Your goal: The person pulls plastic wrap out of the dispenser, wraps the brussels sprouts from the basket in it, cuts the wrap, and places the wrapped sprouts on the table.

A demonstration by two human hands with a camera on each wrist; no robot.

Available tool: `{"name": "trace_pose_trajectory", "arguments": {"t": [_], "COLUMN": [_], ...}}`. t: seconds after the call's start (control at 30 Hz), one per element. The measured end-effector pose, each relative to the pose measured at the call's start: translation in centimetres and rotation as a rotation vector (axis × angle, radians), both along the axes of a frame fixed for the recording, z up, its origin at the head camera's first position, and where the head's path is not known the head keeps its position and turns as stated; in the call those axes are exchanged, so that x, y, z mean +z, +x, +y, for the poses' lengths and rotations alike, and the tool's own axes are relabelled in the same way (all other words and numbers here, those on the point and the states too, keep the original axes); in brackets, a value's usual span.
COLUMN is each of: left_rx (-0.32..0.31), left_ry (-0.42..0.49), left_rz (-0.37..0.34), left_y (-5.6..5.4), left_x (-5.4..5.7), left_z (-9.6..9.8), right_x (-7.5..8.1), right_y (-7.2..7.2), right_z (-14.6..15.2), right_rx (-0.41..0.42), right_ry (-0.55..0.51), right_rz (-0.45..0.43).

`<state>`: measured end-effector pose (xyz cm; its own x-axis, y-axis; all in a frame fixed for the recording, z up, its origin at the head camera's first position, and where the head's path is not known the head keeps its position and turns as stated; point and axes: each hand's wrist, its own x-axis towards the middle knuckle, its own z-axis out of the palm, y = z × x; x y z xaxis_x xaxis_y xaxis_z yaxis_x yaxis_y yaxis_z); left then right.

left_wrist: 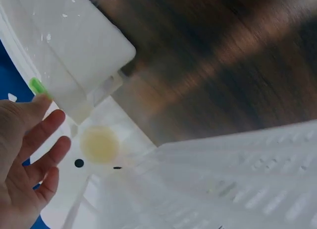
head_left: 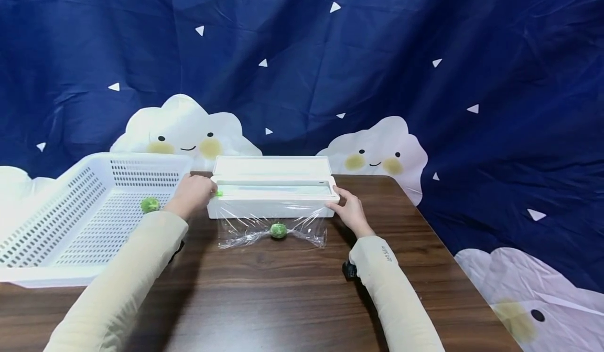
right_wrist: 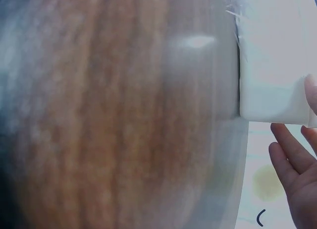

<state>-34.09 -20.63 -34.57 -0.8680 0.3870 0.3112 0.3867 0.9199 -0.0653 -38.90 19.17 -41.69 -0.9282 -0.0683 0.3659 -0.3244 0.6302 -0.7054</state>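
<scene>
A white cling film dispenser (head_left: 271, 209) sits on the table with its lid (head_left: 272, 166) raised. Clear film (head_left: 245, 225) hangs from its front edge and lies gathered around a small round green vegetable (head_left: 278, 230). At the dispenser's left end, my left hand (head_left: 195, 192) holds the green slider cutter (left_wrist: 37, 86) with the thumb; its other fingers are loosely bent in the left wrist view. My right hand (head_left: 348, 209) grips the right end of the dispenser, thumb on the front face and fingers by the end.
To the left stands a white perforated basket (head_left: 52, 265) with another green vegetable (head_left: 150, 204) in it. The brown wooden table (head_left: 264, 299) ends at a slanted right edge. A blue cloth (head_left: 302, 68) with cloud faces hangs behind.
</scene>
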Motion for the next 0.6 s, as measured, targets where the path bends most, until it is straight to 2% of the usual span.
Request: {"name": "trace_pose_trajectory", "arguments": {"t": [0.23,0.3,0.6], "left_rx": [0.001,0.019,0.040], "left_ry": [-0.105,-0.118,-0.066], "left_rz": [0.041,0.040,-0.011], "left_y": [0.20,0.34,0.18], "left_x": [0.19,0.20,-0.24], "left_z": [-0.31,-0.48,-1.04], "right_x": [-0.02,0.00,-0.11], "right_y": [-0.20,-0.21,-0.11], "right_z": [-0.42,-0.46,-0.11], "right_rx": [0.005,0.011,-0.013], "right_ry": [-0.014,-0.015,-0.015], "right_rz": [0.017,0.012,-0.019]}}
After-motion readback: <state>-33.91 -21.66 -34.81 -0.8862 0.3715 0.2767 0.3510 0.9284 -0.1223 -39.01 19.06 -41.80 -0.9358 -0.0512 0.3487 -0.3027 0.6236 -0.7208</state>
